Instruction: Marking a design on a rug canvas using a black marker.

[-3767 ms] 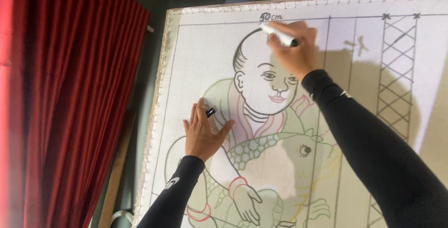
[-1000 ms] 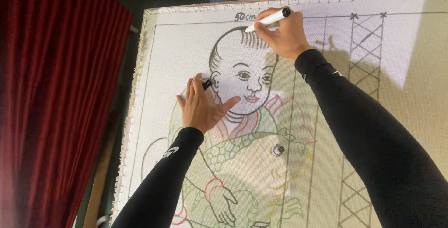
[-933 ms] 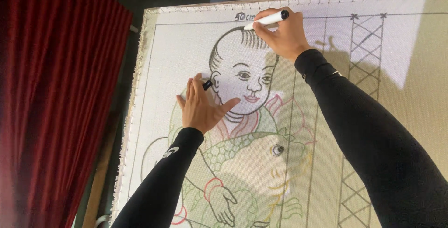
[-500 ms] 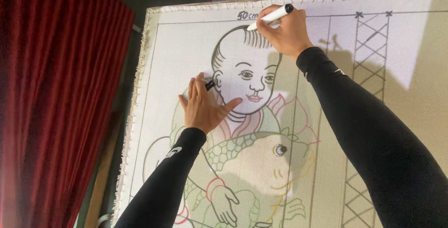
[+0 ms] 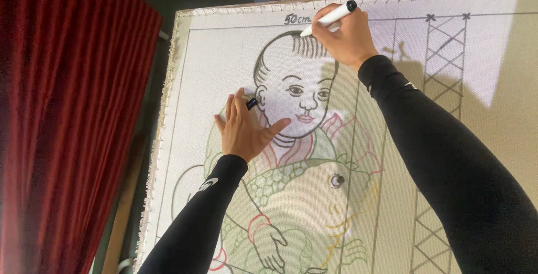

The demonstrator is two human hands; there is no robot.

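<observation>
1. Large white woven canvas (image 5: 224,72) with a frayed, stitched edge, stood upright and tilted; taken here as the landmark for every place below.
2. Drawn on the canvas: a round-faced child in dark outline, with a big scaly fish in green, yellow and red lines beneath it, and pink petals beside the child's shoulder.
3. Right hand (image 5: 343,37) up near the top edge of the canvas, at the crown of the drawn head; fingers closed snugly around a white marker pen with a black end cap (image 5: 329,17).
4. Marker tip pressed to the canvas at the short dark hair strokes on the forehead; capped end angled up and to the right, toward the canvas's upper border.
5. Left hand (image 5: 244,129) laid flat against the canvas, left of the drawn cheek; fingers spread wide, thumb stretched toward the chin.
6. Small black marker cap (image 5: 251,103) pinched between two of the left fingers, near the drawn ear.
7. Both arms in long black sleeves (image 5: 448,162), crossing the lower canvas.
8. Penned lattice tower (image 5: 443,61) toward the right side of the canvas.
9. Dark red pleated curtain (image 5: 73,122) hanging beyond the canvas's left edge.
</observation>
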